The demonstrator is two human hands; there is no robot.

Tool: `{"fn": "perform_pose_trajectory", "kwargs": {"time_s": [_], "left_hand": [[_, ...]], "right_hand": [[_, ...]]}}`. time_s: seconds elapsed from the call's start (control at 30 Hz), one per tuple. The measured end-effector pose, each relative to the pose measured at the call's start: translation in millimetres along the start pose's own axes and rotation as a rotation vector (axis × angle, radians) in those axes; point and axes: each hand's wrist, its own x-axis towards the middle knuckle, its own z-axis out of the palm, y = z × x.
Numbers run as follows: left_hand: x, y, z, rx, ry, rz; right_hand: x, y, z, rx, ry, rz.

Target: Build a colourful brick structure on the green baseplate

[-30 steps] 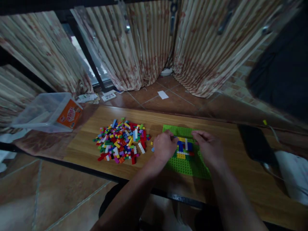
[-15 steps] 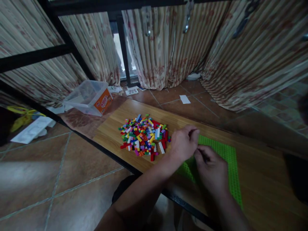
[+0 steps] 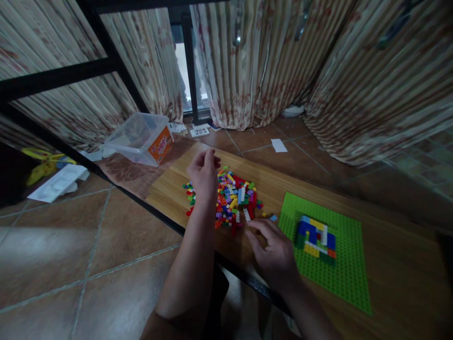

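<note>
A: Both hands are off the baseplate since half a second ago. Left hand [image 3: 203, 174] now sits over the loose brick pile [image 3: 226, 198], fingers curled narrow; can't tell whether a brick is pinched in there

B: left to right, what's on the floor side?

A: white tray [image 3: 58, 182] far left on the tiles, then clear plastic tub [image 3: 139, 139] with the orange label at the corner of the wooden board [image 3: 269, 186]. Pile next, spread flat

B: right hand?

A: right hand [image 3: 274, 250] rests on the board between pile and green baseplate [image 3: 345, 274], fingers loosely spread, holding nothing I can see. One light blue brick [image 3: 273, 217] lies just off its fingertips

B: and the build?

A: small brick build [image 3: 316, 238] on the baseplate, blue, yellow, white, green, untouched now

B: risks?

A: pile's near edge sits close to the board's front edge, so a left-wrist sweep could push bricks onto the tiles. Dim light too, easy to grab the wrong colour
</note>
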Motion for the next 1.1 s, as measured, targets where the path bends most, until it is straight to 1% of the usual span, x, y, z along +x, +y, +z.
{"fn": "perform_pose_trajectory", "kwargs": {"time_s": [0.07, 0.13, 0.27, 0.4, 0.53, 0.7, 0.83, 0.97, 1.1], "left_hand": [[4, 3, -5, -0.006, 0.052, 0.014], [6, 4, -6, -0.018, 0.071, 0.023], [8, 5, -7, -0.079, 0.1, 0.023], [13, 9, -14, -0.119, 0.144, 0.007], [18, 11, -21, -0.148, 0.169, -0.001], [21, 12, -25, -0.168, 0.194, -0.033], [22, 14, -28, -0.175, 0.208, -0.05], [24, 17, -31, -0.201, 0.232, -0.074], [26, 19, -33, -0.228, 0.234, -0.083]], "right_hand": [[1, -6, 13, 0.009, 0.006, -0.027], [4, -12, 24, -0.003, 0.017, -0.045], [7, -20, 44, -0.125, 0.032, -0.082], [9, -21, 56, -0.223, 0.046, -0.101], [11, -14, 56, -0.25, 0.071, -0.092], [13, -3, 44, -0.289, 0.147, -0.051], [15, 0, 35, -0.322, 0.187, -0.019], [16, -6, 35, -0.327, 0.217, -0.017], [12, -23, 44, -0.253, 0.172, -0.085]]}}
